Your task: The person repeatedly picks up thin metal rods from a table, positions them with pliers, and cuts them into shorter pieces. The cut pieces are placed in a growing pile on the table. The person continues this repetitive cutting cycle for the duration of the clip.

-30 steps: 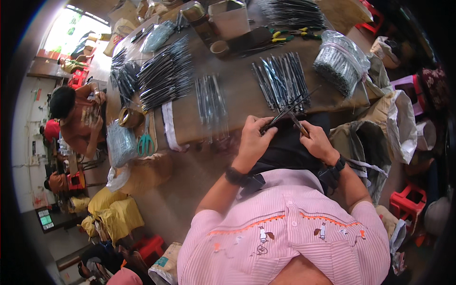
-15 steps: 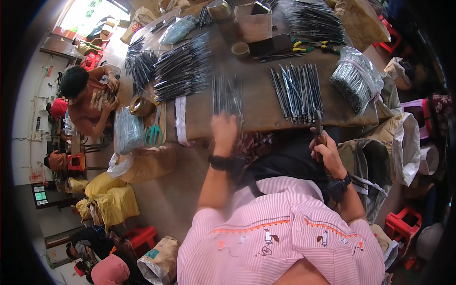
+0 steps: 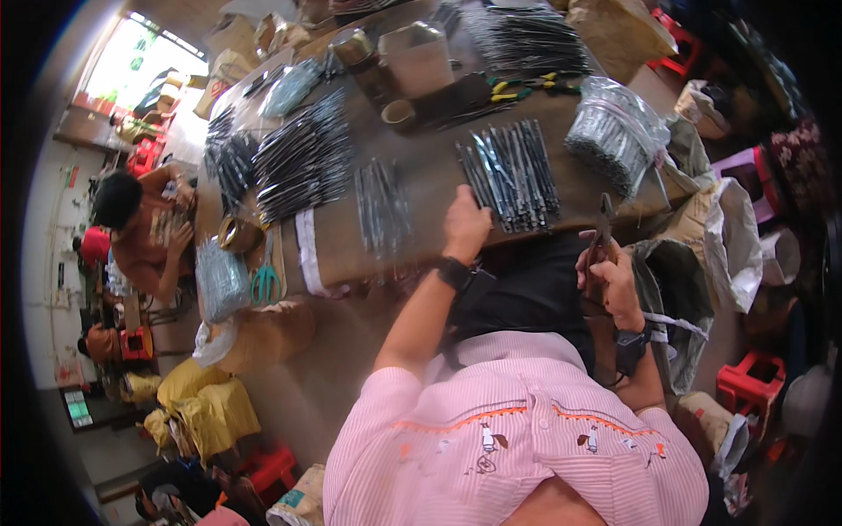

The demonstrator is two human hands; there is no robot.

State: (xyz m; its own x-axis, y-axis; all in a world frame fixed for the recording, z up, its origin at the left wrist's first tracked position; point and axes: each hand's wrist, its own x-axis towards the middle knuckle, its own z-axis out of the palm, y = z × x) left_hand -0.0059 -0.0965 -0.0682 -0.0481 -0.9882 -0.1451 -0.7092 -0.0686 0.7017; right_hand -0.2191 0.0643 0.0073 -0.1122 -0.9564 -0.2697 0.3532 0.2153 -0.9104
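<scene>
At the near edge of the brown-topped table (image 3: 438,153), my left hand (image 3: 467,226) touches the left side of a row of thin dark metal rods (image 3: 517,175). Its fingers are curled together, and whatever they pinch is hidden. A smaller, looser row of thin rods (image 3: 383,206) lies to the left of that hand. My right hand (image 3: 614,279) is wrapped round the handles of a pair of pliers (image 3: 602,230), its jaws pointing up, just off the table's front edge.
Thick piles of rods lie at the left (image 3: 303,158) and far right (image 3: 526,39). A plastic-wrapped bundle (image 3: 618,136) sits at the right corner. Yellow-handled pliers (image 3: 509,90), a tape roll (image 3: 398,114) and teal scissors (image 3: 265,282) are about. A person (image 3: 145,223) works at the left.
My left hand has moved right, from the smaller row of rods to the left side of the larger row. The right hand still holds the pliers. The view has shifted slightly.
</scene>
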